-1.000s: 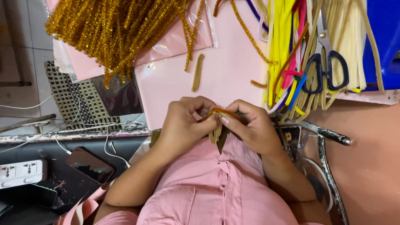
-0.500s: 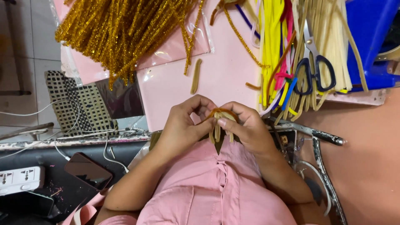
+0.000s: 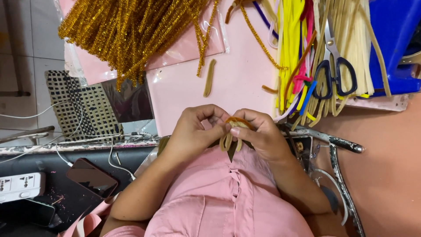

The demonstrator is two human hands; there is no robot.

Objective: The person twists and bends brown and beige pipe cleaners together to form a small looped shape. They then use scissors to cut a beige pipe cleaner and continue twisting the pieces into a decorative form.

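I see my left hand (image 3: pixel 193 134) and right hand (image 3: pixel 258 134) pinched shut on a fuzzy tan chenille bundle (image 3: pixel 231 138) at centre; glittery gold stems (image 3: pixel 131 30) fan at 11 o'clock, steel scissors (image 3: pixel 333 70) at 2.

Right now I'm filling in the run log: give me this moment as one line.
left hand: pinching tan stems | right hand: pinching same stems | scissors: on stem pile, untouched | gold stems: heaped far left
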